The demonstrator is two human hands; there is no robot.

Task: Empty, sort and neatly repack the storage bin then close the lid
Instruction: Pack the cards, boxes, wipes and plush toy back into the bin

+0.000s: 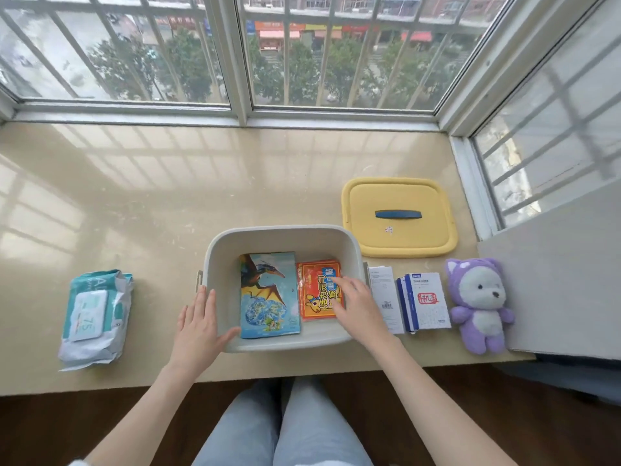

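Observation:
A beige storage bin (285, 235) stands open on the sill in front of me. Inside lie a dinosaur picture book (268, 294) on the left and a red-orange packet (316, 290) on the right. My right hand (353, 306) reaches into the bin, its straight fingers resting on the red packet. With flat fingers, my left hand (198, 326) lies against the bin's left wall near the front corner. The yellow lid (400, 216) with a blue handle lies flat behind the bin to the right.
A wet-wipes pack (95, 319) lies to the left of the bin. Right of the bin are a white leaflet (384, 299), a blue-and-white box (425, 301) and a purple plush toy (479, 304). A grey wall (568, 280) bounds the right side; windows stand behind.

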